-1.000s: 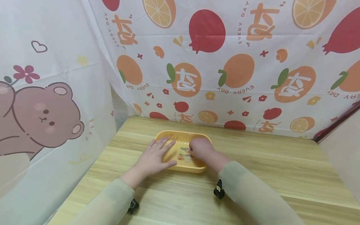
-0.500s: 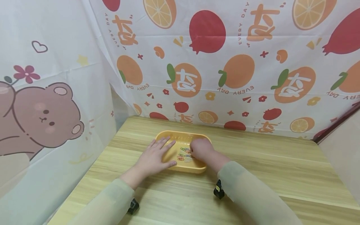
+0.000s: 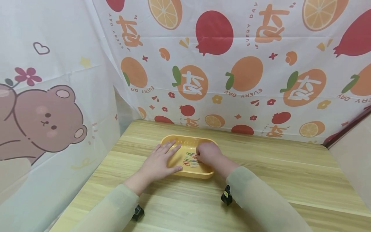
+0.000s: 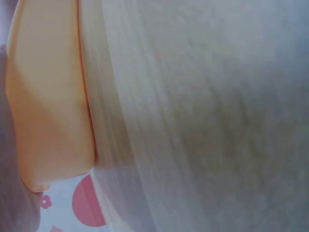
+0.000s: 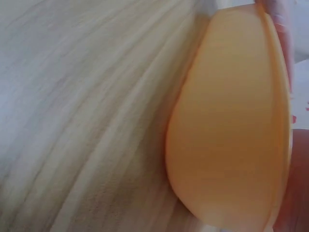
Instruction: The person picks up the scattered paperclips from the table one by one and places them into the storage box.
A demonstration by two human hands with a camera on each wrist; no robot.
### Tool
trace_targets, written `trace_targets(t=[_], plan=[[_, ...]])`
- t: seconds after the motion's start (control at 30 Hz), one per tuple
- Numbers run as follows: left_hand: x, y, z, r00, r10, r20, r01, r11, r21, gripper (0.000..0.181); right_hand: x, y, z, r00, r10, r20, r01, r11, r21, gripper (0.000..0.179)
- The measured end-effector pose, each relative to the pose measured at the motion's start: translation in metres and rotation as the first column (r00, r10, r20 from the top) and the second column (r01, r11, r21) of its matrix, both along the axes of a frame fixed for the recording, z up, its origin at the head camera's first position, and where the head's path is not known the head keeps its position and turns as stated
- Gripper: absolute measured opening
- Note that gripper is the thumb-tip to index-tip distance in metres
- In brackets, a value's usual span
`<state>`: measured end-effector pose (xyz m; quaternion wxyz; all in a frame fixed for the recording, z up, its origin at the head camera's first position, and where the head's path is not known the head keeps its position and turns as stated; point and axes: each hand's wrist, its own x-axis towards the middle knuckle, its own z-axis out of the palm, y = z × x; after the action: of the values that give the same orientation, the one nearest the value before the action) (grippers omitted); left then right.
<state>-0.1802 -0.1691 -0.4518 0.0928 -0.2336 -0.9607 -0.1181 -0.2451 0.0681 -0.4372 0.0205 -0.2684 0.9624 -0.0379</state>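
A shallow yellow plastic tray [image 3: 188, 174] sits on the table, its outer wall filling much of the right wrist view. Inside it lie several small coloured paper clips [image 3: 187, 159], red, green and blue among them, grouped right of the middle. My left hand [image 3: 157, 163] rests across the tray's left end with fingers spread, the thumb at the front rim. Over the tray's right half is my right hand [image 3: 209, 153], fingers curled down beside the clips. Its fingertips are hidden, so I cannot tell whether it pinches a clip.
The light wood-grain table [image 3: 261, 161] extends on both sides of the tray. Behind it hangs a fruit-print cloth [image 3: 220, 80]; a bear-print cloth [image 3: 49, 119] hangs at the left. A black wrist device [image 3: 226, 195] shows under the right sleeve, another [image 3: 138, 213] under the left.
My right hand has shifted very slightly to the right over the clips. The left hand and the tray stay practically where they were.
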Motion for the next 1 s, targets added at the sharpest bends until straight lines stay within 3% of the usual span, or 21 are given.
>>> trace_targets(t=[0.23, 0.43, 0.73, 0.83, 1.0], plan=[[0.002, 0.004, 0.001, 1.0, -0.008, -0.004, 0.008, 1.0, 0.014, 0.087, 0.0, 0.014, 0.007, 1.0, -0.022, 0.001, 0.022, 0.994, -0.109, 0.013], [0.0, 0.006, 0.002, 1.0, -0.011, -0.004, 0.011, 1.0, 0.007, 0.088, 0.006, 0.028, 0.009, 0.998, -0.062, -0.01, 0.058, 0.965, -0.257, 0.011], [0.001, -0.001, 0.006, 1.0, -0.006, 0.01, 0.006, 1.0, -0.024, 0.089, 0.026, 0.045, 0.011, 0.987, -0.158, -0.023, 0.131, 0.883, -0.451, 0.014], [0.0, -0.002, 0.006, 1.0, -0.006, 0.013, 0.007, 1.0, -0.026, 0.089, 0.033, 0.053, 0.013, 0.985, -0.172, -0.013, 0.145, 0.866, -0.478, 0.015], [0.0, -0.003, 0.006, 1.0, -0.008, 0.002, 0.008, 0.999, -0.034, 0.087, 0.042, 0.07, 0.01, 0.984, -0.18, -0.014, 0.151, 0.865, -0.479, 0.025]])
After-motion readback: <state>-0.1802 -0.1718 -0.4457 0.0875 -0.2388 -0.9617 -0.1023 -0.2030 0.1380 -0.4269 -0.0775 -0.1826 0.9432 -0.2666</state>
